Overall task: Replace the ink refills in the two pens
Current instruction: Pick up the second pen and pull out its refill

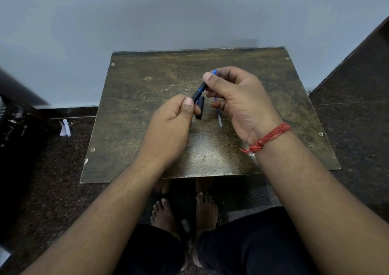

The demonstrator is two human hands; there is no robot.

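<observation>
Both hands' grip, left [171, 120] and right [235, 97], clenches 1 slim blue-black pen [200, 91].

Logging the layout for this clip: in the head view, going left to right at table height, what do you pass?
Crumpled paper on the floor → left hand → black pen part lying on the table → thin refill → right hand → red wrist thread. Both hands grip one blue-and-black pen.

Both hands meet mid-frame above the tabletop [147, 97], left hand [172, 119] and right hand [237, 100] sharing a pen [200, 91]. Under them, a cap [200, 108] lies left of a refill [219, 119].
</observation>
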